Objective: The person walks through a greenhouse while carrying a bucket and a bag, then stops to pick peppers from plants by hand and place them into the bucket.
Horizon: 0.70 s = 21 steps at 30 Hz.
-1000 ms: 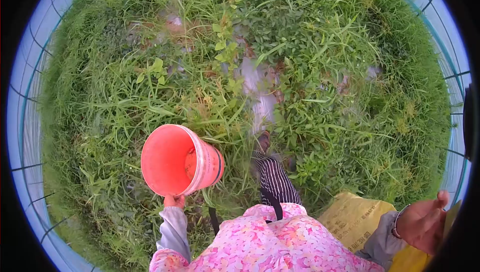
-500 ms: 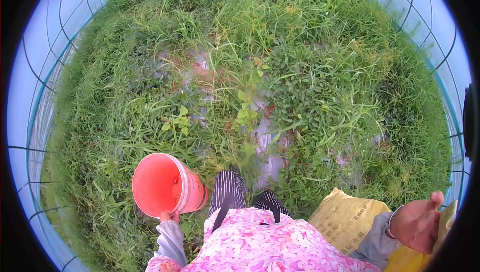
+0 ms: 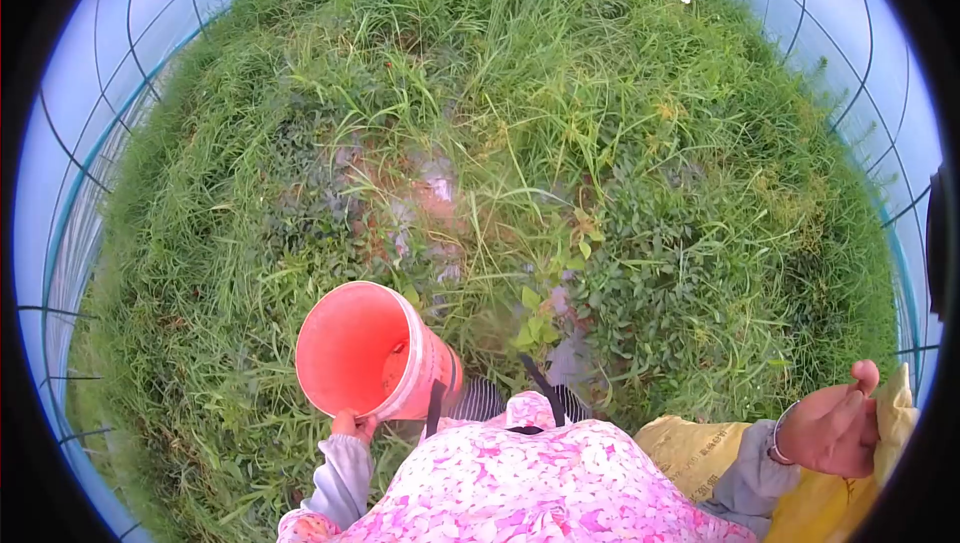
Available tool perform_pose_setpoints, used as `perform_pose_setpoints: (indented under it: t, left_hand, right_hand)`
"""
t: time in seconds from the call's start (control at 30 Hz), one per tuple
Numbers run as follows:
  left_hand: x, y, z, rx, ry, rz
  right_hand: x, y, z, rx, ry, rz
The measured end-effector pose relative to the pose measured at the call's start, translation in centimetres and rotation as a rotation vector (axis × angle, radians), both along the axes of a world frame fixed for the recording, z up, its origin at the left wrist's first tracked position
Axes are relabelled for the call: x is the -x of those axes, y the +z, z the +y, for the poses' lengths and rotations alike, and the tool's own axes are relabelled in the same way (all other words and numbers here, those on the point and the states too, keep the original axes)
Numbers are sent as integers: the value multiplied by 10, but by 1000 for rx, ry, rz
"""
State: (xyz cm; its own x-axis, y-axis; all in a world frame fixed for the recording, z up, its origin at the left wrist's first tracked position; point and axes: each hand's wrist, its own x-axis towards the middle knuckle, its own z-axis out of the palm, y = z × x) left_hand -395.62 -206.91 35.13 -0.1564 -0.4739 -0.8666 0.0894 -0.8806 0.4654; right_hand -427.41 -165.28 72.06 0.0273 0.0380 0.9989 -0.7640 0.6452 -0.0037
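The red plastic bucket [image 3: 350, 353] lies directly ahead of the left hand [image 3: 352, 427], whose fingers are closed on the near edge of its rim. The left hand is clearly the nearer one; the right hand [image 3: 830, 433] is well apart, across the pink floral garment [image 3: 530, 473]. The bucket's long axis slants from its wide mouth, at the left, to its base, close beside the dark striped trousers [image 3: 478, 401]. The mouth is tilted toward the viewer, showing small bits inside.

The right hand is turned palm up with its fingers partly curled, by a pale yellow sheet edge [image 3: 897, 423]; whether they grip it cannot be told. A printed yellow sack [image 3: 690, 448] is beside that forearm. Around the bucket's far and left sides are low green weeds [image 3: 220, 273], with no rigid edge near the rim.
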Motion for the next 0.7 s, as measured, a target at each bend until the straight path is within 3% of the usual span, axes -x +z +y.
perform_pose_setpoints:
  t: [0.03,0.1,0.17,0.2,0.27,0.3,0.37,0.5,0.57,0.6,0.67,0.7]
  left_hand:
    - [8,4,-4,31,21,0]
    - [30,10,-30,23,-2,59]
    - [66,21,-60,22,-22,103]
    - [83,23,-74,10,-23,103]
    - [118,24,-104,-13,-32,103]
    - [142,37,-115,21,-26,93]
    - [179,53,-145,61,-49,105]
    - [260,42,-211,97,-81,108]
    - [359,50,-259,198,-75,104]
    - [393,46,-275,216,-83,63]
    - [446,40,-310,162,-46,-11]
    - [467,41,-320,164,-25,-21]
  right_hand:
    - [9,0,1,-78,-148,15]
    - [26,-4,8,66,-47,23]
    - [49,0,-13,-28,-461,151]
    - [57,7,-30,-205,-924,274]
    - [82,14,-73,-66,-847,335]
    - [100,16,-101,237,-307,256]
    - [127,8,-122,441,145,129]
    - [209,-40,-125,150,-156,-5]
    - [292,-58,-180,-2,-675,39]
    - [313,-54,-205,-127,-1130,107]
    - [351,-45,-233,-359,-1426,188]
    - [382,-38,-241,-383,-1267,235]
